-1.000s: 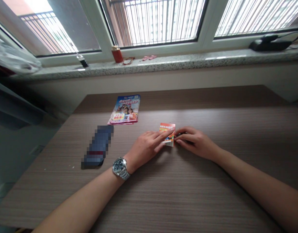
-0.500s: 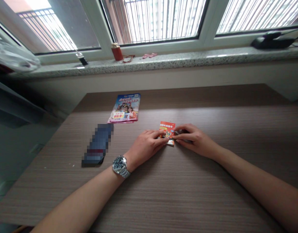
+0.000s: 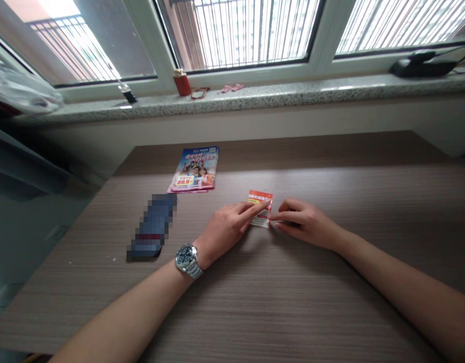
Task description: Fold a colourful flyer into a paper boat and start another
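A small folded paper (image 3: 263, 220), orange-red above and whitish at its lower part, lies on the wooden table (image 3: 311, 302). My left hand (image 3: 228, 224), with a metal watch on its wrist, rests over the paper's left side, fingers stretched across it. At the paper's lower right edge is my right hand (image 3: 306, 222), its fingers apart and curved, a fingertip at the edge. Whether that fingertip presses on the paper is too small to tell.
Stacked colourful leaflets (image 3: 196, 171) lie at the back left, with a blurred dark blue object (image 3: 153, 227) in front of them. The stone windowsill (image 3: 285, 96) holds a red container (image 3: 182, 83) and a black device (image 3: 421, 66).
The paper's lower part now shows printed whitish paper where the coloured picture was. My left fingers have stretched up and right across it. My right hand has shifted slightly right.
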Demonstrator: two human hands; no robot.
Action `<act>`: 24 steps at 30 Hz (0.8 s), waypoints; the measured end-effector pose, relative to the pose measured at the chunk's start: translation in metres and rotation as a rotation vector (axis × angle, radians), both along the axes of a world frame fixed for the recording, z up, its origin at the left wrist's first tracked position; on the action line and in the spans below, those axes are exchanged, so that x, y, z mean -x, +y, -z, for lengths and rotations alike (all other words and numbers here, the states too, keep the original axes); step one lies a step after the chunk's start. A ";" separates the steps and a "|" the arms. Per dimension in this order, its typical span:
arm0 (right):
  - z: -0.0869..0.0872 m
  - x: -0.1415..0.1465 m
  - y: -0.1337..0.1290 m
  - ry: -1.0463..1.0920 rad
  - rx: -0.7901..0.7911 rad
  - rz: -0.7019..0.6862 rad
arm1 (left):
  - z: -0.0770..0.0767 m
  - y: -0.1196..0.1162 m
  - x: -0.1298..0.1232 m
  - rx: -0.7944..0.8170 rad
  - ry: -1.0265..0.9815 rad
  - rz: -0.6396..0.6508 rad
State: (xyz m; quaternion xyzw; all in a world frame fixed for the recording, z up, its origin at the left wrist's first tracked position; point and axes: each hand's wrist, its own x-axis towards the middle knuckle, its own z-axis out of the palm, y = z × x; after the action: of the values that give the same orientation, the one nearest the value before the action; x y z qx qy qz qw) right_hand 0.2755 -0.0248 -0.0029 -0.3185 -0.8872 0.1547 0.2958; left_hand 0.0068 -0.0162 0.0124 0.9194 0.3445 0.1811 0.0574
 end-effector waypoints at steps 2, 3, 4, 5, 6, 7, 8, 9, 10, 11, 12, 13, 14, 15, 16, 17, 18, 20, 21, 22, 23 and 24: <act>0.002 0.000 0.000 -0.046 -0.016 -0.028 | 0.000 0.000 0.001 -0.005 -0.022 0.017; 0.003 0.001 0.001 -0.064 -0.026 -0.034 | -0.001 0.000 0.001 -0.006 -0.034 0.026; 0.003 0.001 0.001 -0.075 -0.035 -0.036 | -0.001 0.000 0.001 -0.005 -0.045 0.034; 0.004 0.001 0.001 -0.083 -0.039 -0.035 | -0.002 0.000 0.001 0.000 -0.056 0.042; 0.004 0.001 0.002 -0.088 -0.040 -0.034 | -0.003 0.000 0.001 0.007 -0.066 0.049; 0.004 0.001 0.002 -0.088 -0.041 -0.032 | -0.003 0.000 0.001 0.016 -0.078 0.052; 0.003 0.001 0.002 -0.086 -0.041 -0.030 | -0.004 0.000 0.002 0.024 -0.091 0.050; 0.003 0.001 0.002 -0.081 -0.041 -0.031 | -0.004 0.000 0.002 0.028 -0.108 0.045; 0.002 0.002 0.002 -0.076 -0.041 -0.032 | -0.004 0.000 0.001 0.026 -0.129 0.034; 0.002 0.002 0.002 -0.069 -0.044 -0.032 | -0.004 0.000 0.001 0.018 -0.152 0.016; 0.001 0.002 0.002 -0.061 -0.048 -0.031 | -0.003 0.000 0.001 0.001 -0.175 -0.010; 0.001 0.002 0.002 -0.055 -0.051 -0.028 | -0.003 0.000 0.001 -0.022 -0.196 -0.040; 0.001 0.002 0.002 -0.052 -0.053 -0.026 | -0.003 0.001 0.001 -0.047 -0.208 -0.074; 0.000 0.002 0.002 -0.048 -0.054 -0.022 | -0.003 0.001 0.001 -0.073 -0.212 -0.108; 0.000 0.002 0.002 -0.044 -0.053 -0.018 | -0.003 0.002 0.001 -0.099 -0.205 -0.140; 0.000 0.002 0.002 -0.039 -0.051 -0.017 | -0.003 0.003 0.002 -0.123 -0.194 -0.167; 0.000 0.002 0.003 -0.032 -0.050 -0.015 | -0.004 0.003 0.002 -0.146 -0.180 -0.191; 0.000 0.001 0.003 -0.017 -0.052 -0.009 | -0.005 0.005 0.003 -0.187 -0.144 -0.231; 0.000 0.001 0.004 -0.012 -0.056 -0.005 | -0.005 0.006 0.004 -0.201 -0.125 -0.242; 0.001 0.001 0.004 -0.010 -0.059 -0.002 | -0.005 0.007 0.005 -0.208 -0.107 -0.245; 0.001 0.000 0.004 -0.011 -0.063 0.001 | -0.005 0.008 0.006 -0.208 -0.092 -0.235; 0.002 0.000 0.004 -0.013 -0.067 0.005 | -0.004 0.009 0.007 -0.199 -0.076 -0.209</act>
State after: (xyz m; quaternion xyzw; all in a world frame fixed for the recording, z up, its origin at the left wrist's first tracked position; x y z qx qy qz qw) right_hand 0.2754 -0.0207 -0.0045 -0.3116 -0.8931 0.1220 0.3008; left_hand -0.0001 -0.0074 0.0167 0.8722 0.4162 0.2538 -0.0403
